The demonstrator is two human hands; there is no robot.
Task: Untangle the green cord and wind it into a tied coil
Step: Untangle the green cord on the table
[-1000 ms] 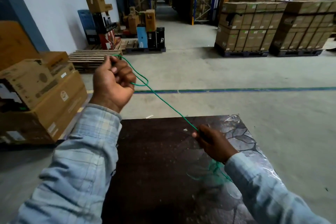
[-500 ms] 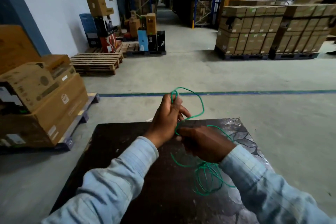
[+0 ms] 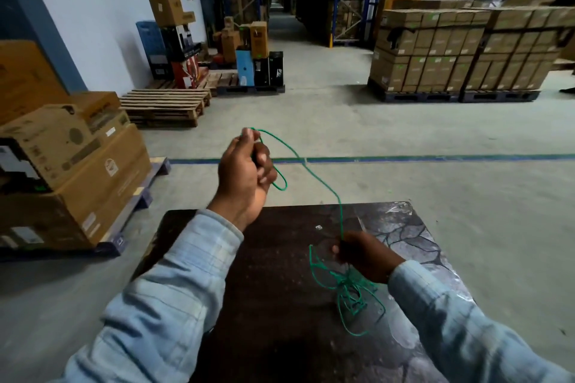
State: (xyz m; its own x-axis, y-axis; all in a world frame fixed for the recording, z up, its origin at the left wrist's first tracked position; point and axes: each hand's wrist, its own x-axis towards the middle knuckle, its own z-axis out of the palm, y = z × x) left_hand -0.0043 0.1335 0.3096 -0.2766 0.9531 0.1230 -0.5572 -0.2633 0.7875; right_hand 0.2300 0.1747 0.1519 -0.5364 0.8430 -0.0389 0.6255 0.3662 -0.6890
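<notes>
The left hand (image 3: 245, 171) grips a small loop of the green cord (image 3: 323, 193), raised beyond the tabletop (image 3: 280, 289); the right hand (image 3: 364, 255) pinches the strand above it. Judging by the snarl on the tabletop, most untangling, winding and tying remains.

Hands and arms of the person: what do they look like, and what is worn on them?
Both arms wear long sleeves of light blue cloth with a faint checked pattern. The left sleeve and the right sleeve end in plain cuffs at the wrists. The left hand and the right hand are bare: no gloves, rings or watch show.
</notes>
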